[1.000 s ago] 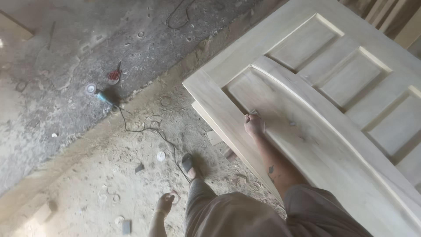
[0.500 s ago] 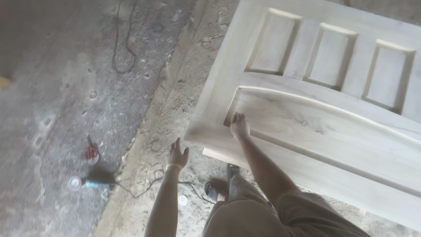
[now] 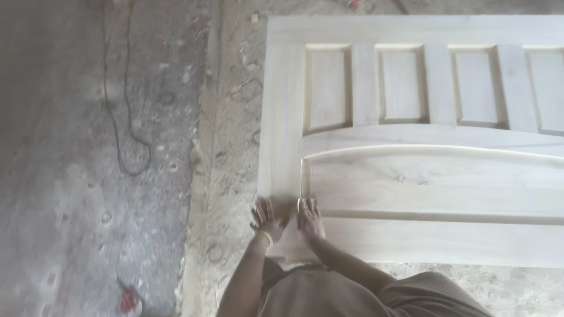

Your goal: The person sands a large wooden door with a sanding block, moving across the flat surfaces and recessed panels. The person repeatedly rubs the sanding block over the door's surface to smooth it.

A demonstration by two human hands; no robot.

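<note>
A pale unfinished wooden door with several recessed panels and a curved rail lies flat in front of me. My left hand rests on the door's near left corner with its fingers spread and holds nothing. My right hand presses down at the lower left corner of the large panel. A small pale piece, apparently sandpaper, shows under its fingertips. The two hands are close together, almost touching.
Grey concrete floor lies to the left, with a black cable looping over it. A red object sits at the bottom left. A sawdust-covered strip runs beside the door. My brown trousers fill the bottom edge.
My left hand rose from my side and landed on the door's corner. My right hand stayed at the panel's corner. My view swung round, so the door now lies square across it.
</note>
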